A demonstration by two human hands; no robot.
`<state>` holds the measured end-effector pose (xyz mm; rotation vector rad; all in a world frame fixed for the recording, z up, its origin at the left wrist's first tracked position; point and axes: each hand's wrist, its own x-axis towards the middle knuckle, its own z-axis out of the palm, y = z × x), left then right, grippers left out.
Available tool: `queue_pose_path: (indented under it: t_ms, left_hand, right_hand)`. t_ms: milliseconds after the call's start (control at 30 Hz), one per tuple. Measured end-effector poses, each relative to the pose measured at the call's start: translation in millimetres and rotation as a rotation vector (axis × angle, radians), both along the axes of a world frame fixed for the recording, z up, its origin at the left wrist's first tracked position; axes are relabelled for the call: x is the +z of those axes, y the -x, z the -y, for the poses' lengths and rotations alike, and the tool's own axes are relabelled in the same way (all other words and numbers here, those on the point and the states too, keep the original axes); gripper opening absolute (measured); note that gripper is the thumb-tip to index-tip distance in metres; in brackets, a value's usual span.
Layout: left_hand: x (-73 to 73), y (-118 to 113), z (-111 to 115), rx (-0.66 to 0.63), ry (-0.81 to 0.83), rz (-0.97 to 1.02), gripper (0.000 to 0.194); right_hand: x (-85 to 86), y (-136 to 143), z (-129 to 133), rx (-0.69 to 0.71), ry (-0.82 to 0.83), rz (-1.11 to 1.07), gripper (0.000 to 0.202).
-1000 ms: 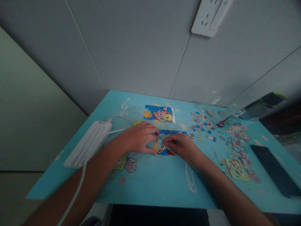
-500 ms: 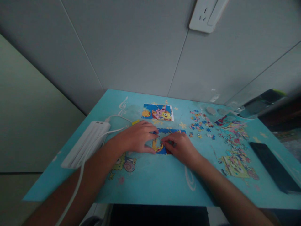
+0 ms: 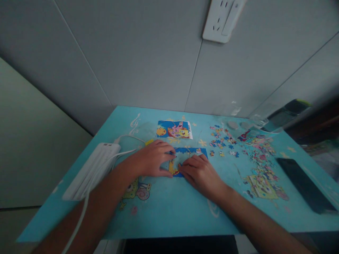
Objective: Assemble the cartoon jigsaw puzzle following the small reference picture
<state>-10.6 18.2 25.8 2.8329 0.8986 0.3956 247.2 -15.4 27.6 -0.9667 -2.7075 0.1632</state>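
A partly assembled jigsaw puzzle (image 3: 174, 170) with a blue border and yellow parts lies flat on the table between my hands. My left hand (image 3: 155, 158) rests at its left edge, thumb and fingers apart, with nothing seen in its grasp. Over the puzzle's lower right, my right hand (image 3: 202, 174) has its fingertips pinched together on what looks like a small puzzle piece (image 3: 179, 165), mostly covered by the fingers. Behind the puzzle lies a cartoon picture card (image 3: 169, 129). Loose puzzle pieces (image 3: 219, 143) are spread to the right.
A white power strip (image 3: 91, 171) with cables lies along the left, partly under my left forearm. More puzzle pieces (image 3: 262, 158) and a dark phone (image 3: 304, 183) occupy the right. At the back right is clear plastic packaging (image 3: 261, 121). A wall with a socket (image 3: 218, 21) borders the table.
The view has shifted slightly. My right hand's fingers have moved a little left and lower over the puzzle, turning more palm-down. My left hand keeps its place at the puzzle's edge.
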Motion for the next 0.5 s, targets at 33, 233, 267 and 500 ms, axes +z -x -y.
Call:
queue_pose_path:
  t_ms: [33, 233, 267, 500]
  left_hand:
    - [-0.7, 0.3, 0.0, 0.0, -0.006, -0.006, 0.057]
    - [-7.9, 4.5, -1.9, 0.016, -0.012, -0.012, 0.058]
    - [-8.7, 5.0, -2.4, 0.019, -0.015, -0.003, 0.057]
    - [-9.1, 6.4, -1.3, 0.029, -0.02, 0.003, 0.052]
  right_hand:
    - [0.6, 1.2, 0.9, 0.001, -0.002, 0.014, 0.016]
    - [2.8, 5.1, 11.4, 0.027, -0.081, 0.082, 0.026]
    - [1.9, 5.0, 12.3, 0.036, -0.094, 0.086, 0.031]
    - [-3.7, 0.8, 2.3, 0.049, -0.047, 0.014, 0.033]
